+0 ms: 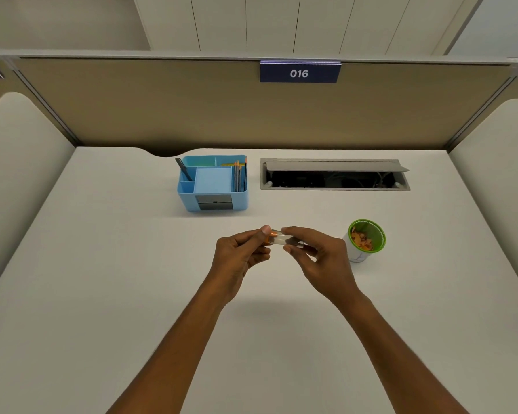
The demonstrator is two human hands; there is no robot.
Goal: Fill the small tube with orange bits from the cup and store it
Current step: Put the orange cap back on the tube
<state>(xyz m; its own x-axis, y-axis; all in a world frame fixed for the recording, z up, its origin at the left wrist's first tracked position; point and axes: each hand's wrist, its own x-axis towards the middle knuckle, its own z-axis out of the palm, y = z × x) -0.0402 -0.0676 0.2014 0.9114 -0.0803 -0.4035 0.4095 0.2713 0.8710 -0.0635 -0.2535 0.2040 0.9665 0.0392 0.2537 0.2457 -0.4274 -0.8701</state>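
Observation:
A small clear tube lies sideways in the air above the middle of the desk, held between both hands. My left hand pinches its orange cap at the left end. My right hand grips the clear body on the right end, hiding part of it. To the right stands a white cup with a green rim, upright, holding several orange bits. Whether the tube holds anything I cannot tell.
A light blue desk organizer with pens and pencils sits at the back centre. To its right is an open cable hatch in the desk. Padded partition walls close in the left, right and back, with a sign reading 016.

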